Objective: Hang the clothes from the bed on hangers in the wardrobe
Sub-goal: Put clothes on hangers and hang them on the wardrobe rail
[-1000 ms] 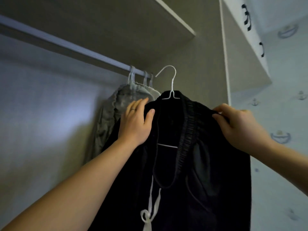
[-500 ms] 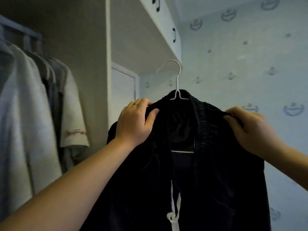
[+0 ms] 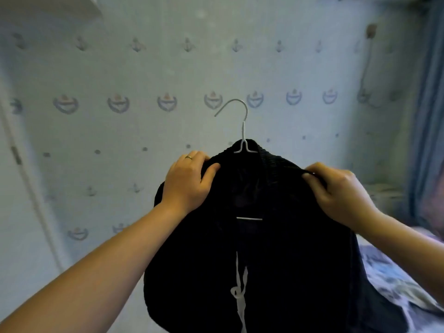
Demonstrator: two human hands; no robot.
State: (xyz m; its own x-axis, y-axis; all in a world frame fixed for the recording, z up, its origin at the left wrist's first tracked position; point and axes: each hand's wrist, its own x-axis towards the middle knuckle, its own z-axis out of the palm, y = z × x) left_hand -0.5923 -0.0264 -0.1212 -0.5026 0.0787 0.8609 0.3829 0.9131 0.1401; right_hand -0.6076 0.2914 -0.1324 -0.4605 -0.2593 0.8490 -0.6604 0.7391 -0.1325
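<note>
Black drawstring garment [image 3: 276, 248] is hanging folded over a white wire hanger [image 3: 243, 131], and both hands are gripping it at the top. Left hand [image 3: 186, 183] is curling its fingers, lying close together, over the left shoulder of the cloth, with the thumb pressing on the near side; a ring [image 3: 189, 157] is showing on one finger. Right hand [image 3: 336, 191] is pinching the ribbed waistband [image 3: 276, 162] between thumb and curled fingertips at the other shoulder. Between the two hands the hanger's neck is rising out of the cloth, and its hook is standing free above the fingers, touching nothing. Below the hands a short stretch of the hanger's lower bar is showing, and further down a knotted white drawstring [image 3: 240, 289] is dangling. Beyond the fingers a pale wallpapered wall [image 3: 120, 68] with anchor motifs is filling the background. Beneath the right forearm a patterned bed cover [image 3: 394, 292] is lying, and to the right of that hand a blue curtain [image 3: 430, 116] is hanging.
</note>
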